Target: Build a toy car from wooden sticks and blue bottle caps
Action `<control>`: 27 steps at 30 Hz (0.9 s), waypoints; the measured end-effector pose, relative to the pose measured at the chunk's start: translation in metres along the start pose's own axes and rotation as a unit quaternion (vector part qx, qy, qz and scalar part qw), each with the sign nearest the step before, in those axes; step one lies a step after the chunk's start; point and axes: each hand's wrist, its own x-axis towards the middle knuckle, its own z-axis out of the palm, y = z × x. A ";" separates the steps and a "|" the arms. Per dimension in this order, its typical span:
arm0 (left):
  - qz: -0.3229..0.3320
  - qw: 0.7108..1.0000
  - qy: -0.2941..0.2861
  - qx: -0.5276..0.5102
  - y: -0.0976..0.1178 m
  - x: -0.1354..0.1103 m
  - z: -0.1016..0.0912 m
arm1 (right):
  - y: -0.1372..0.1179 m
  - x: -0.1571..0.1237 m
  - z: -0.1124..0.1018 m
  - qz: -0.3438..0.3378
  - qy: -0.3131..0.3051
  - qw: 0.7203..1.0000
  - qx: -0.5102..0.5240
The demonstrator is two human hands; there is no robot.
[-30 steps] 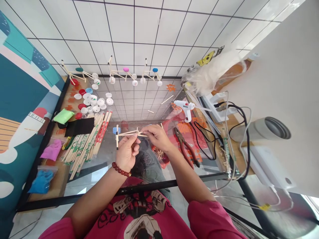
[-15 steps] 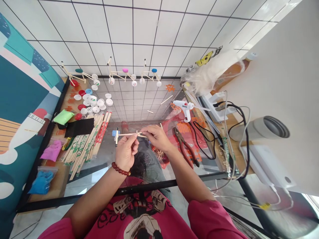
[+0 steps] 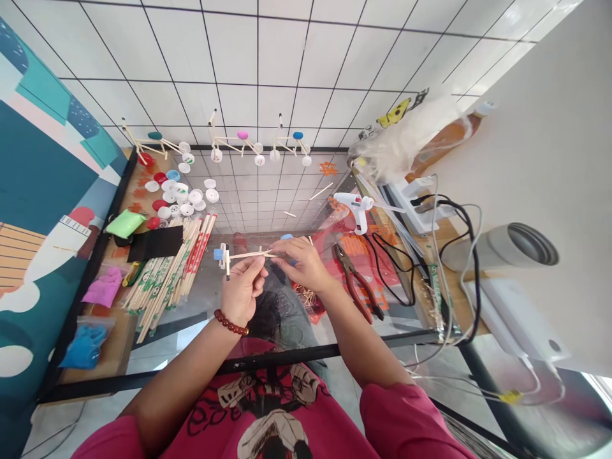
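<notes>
While left hand [image 3: 241, 287] pinches wooden stick frame [image 3: 246, 255], right hand [image 3: 305, 263] pinches its right end; long axis runs left-right above counter [image 3: 306, 354], roughly parallel to near edge.

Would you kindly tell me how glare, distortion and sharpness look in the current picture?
In the head view, the see-through tabletop mirrors the tiled wall; there too, bright glare washes the wall's upper right, its lines fan outward toward the top, and fine joints of the stick frame look soft.
</notes>
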 end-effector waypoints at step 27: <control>0.365 0.850 -0.143 0.351 0.047 0.046 -0.040 | 0.008 0.003 0.004 0.043 0.061 0.990 0.120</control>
